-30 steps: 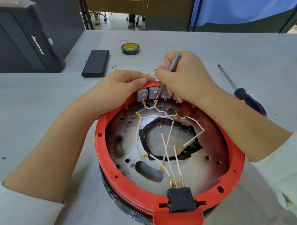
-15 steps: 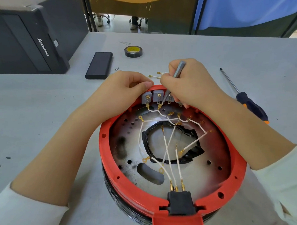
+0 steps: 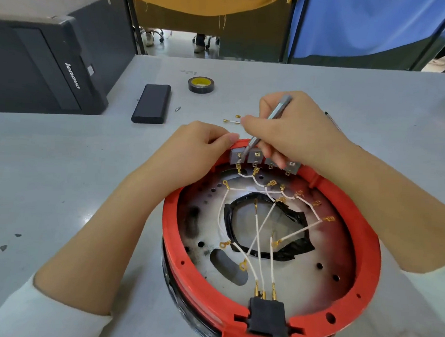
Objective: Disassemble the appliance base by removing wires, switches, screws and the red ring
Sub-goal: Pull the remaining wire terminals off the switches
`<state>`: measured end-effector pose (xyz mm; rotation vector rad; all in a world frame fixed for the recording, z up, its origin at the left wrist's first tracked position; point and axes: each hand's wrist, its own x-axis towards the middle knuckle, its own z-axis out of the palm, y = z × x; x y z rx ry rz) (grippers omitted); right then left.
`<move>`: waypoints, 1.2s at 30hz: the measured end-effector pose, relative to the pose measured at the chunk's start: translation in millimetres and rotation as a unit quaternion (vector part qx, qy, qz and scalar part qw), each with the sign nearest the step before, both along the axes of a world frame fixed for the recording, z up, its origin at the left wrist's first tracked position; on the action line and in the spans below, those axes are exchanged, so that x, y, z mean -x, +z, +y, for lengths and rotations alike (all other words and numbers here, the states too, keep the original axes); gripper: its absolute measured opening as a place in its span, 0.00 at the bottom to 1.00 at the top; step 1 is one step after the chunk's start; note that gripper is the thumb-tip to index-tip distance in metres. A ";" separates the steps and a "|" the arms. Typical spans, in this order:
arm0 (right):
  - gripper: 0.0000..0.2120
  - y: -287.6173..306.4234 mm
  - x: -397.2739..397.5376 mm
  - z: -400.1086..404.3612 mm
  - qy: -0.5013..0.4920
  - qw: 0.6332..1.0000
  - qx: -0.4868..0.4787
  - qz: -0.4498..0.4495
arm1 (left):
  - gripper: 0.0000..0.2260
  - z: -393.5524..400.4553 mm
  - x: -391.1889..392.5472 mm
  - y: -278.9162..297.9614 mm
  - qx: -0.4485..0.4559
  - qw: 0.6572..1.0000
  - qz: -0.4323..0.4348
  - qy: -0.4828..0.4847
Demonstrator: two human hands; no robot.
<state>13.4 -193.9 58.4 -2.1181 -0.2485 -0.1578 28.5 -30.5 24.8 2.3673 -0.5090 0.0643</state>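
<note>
The round appliance base with its red ring (image 3: 174,245) sits on the grey table in front of me. Several grey switches (image 3: 255,157) line the ring's far edge, and white wires (image 3: 258,228) with gold terminals cross the metal plate down to a black connector (image 3: 267,318) at the near edge. My left hand (image 3: 196,152) grips the far left rim beside the switches. My right hand (image 3: 289,130) holds a thin grey metal tool (image 3: 269,119), its tip down at the leftmost switch terminal. A detached wire (image 3: 232,121) lies behind the hands.
A black computer case (image 3: 42,63) stands at the back left. A black rectangular block (image 3: 153,103), a loose screw bit (image 3: 177,108) and a roll of black tape (image 3: 201,84) lie on the far table. The table's far edge borders blue and yellow curtains.
The view has shifted, so the base sits lower and further right in frame. The tool tip has moved left, from between the switches to the leftmost switch. My left hand keeps its grip.
</note>
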 end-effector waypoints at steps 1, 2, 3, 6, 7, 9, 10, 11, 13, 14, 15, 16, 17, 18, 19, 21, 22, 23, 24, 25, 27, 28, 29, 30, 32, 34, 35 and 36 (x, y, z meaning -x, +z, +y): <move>0.16 -2.7 -0.1 1.8 0.011 1.000 0.013 0.002 | 0.21 0.7 -0.8 0.2 0.001 1.000 0.001 0.000; 0.16 -6.3 0.1 2.8 0.015 0.999 0.029 -0.003 | 0.21 1.1 -1.3 0.1 0.000 1.000 0.001 0.000; 0.16 -10.7 0.8 3.3 0.013 0.999 0.044 -0.014 | 0.20 1.4 -1.3 0.1 -0.001 1.000 0.002 -0.001; 0.16 -21.2 2.9 -0.3 -0.008 0.996 0.064 -0.062 | 0.20 1.8 -1.0 0.2 0.000 1.000 0.004 -0.004; 0.16 -22.9 2.9 -1.8 -0.014 0.994 0.069 -0.079 | 0.20 1.7 -1.3 0.0 -0.001 1.000 0.003 -0.003; 0.17 -24.3 3.1 -3.5 -0.030 0.989 0.085 -0.115 | 0.21 1.0 -1.2 -0.2 -0.003 1.000 0.000 -0.001; 0.17 -24.4 3.2 -3.6 -0.035 0.987 0.090 -0.130 | 0.21 0.8 -1.1 -0.1 -0.003 1.000 0.000 0.000; 0.17 -24.5 3.3 -3.5 -0.037 0.985 0.093 -0.140 | 0.21 0.7 -1.2 0.1 -0.003 1.000 0.000 0.000; 0.17 -24.6 3.7 -3.0 -0.030 0.985 0.100 -0.139 | 0.21 0.6 -1.1 0.2 -0.003 1.000 0.001 0.000; 0.17 -24.5 3.7 -2.7 -0.024 0.985 0.104 -0.133 | 0.21 0.6 -0.7 0.4 -0.003 1.000 0.001 0.000; 0.17 -24.2 3.4 -2.4 -0.020 0.986 0.104 -0.126 | 0.21 0.5 -0.5 0.6 -0.004 1.000 0.003 0.000; 0.16 -23.9 2.7 -2.1 -0.019 0.988 0.101 -0.116 | 0.21 0.3 -0.3 0.7 -0.005 1.000 0.004 0.001; 0.16 -23.6 1.7 -1.9 -0.019 0.990 0.092 -0.104 | 0.21 0.1 -0.3 0.8 -0.005 1.000 0.004 0.002; 0.16 -23.0 0.6 -1.7 -0.018 0.993 0.079 -0.088 | 0.21 -0.2 -0.2 0.9 -0.005 1.000 0.005 0.003; 0.16 -22.3 -0.7 -1.5 -0.018 0.995 0.063 -0.071 | 0.21 -0.5 -0.1 1.1 -0.004 1.000 0.007 0.003; 0.16 -20.1 -4.2 -1.4 -0.018 0.998 0.041 -0.037 | 0.21 -0.6 0.4 1.6 -0.003 1.000 0.008 0.003; 0.16 -19.1 -6.0 -1.2 -0.019 0.999 0.039 -0.022 | 0.21 -0.7 0.5 1.9 -0.002 1.000 0.007 0.003; 0.16 -18.5 -7.4 -0.9 -0.020 0.999 0.038 -0.012 | 0.21 -0.8 0.6 2.0 -0.002 1.000 0.007 0.002; 0.16 -18.5 -8.4 -0.6 -0.023 0.999 0.038 -0.006 | 0.21 -0.9 0.9 2.2 -0.003 1.000 0.007 0.002; 0.16 -18.5 -9.0 -0.4 -0.026 0.999 0.039 -0.006 | 0.21 -0.9 1.2 2.4 -0.004 1.000 0.007 0.001; 0.15 -18.1 -8.9 0.4 -0.030 0.998 0.046 -0.008 | 0.21 -0.9 1.7 2.7 -0.005 1.000 0.006 0.000; 0.14 -17.6 -8.8 1.1 -0.029 0.998 0.053 -0.007 | 0.21 -0.9 2.0 2.9 -0.005 1.000 0.005 0.000; 0.14 -16.8 -9.0 1.7 -0.027 0.998 0.060 -0.006 | 0.21 -0.8 2.1 2.9 -0.005 1.000 0.004 0.001; 0.14 -15.9 -9.2 2.3 -0.026 0.997 0.067 -0.003 | 0.21 -0.9 2.3 3.1 -0.004 1.000 0.004 0.000; 0.14 -14.9 -9.6 2.9 -0.026 0.997 0.077 0.000 | 0.21 -1.3 2.7 3.5 -0.003 1.000 0.004 -0.002; 0.15 -15.9 -8.6 2.3 -0.023 0.997 0.072 -0.008 | 0.21 -1.3 3.4 4.4 0.000 1.000 0.005 -0.006; 0.15 -17.5 -7.3 1.8 -0.020 0.997 0.069 -0.023 | 0.21 -1.2 4.0 4.8 0.002 1.000 0.007 -0.007; 0.16 -19.3 -5.6 1.2 -0.016 0.996 0.074 -0.050 | 0.21 -1.0 4.6 5.3 0.005 1.000 0.008 -0.009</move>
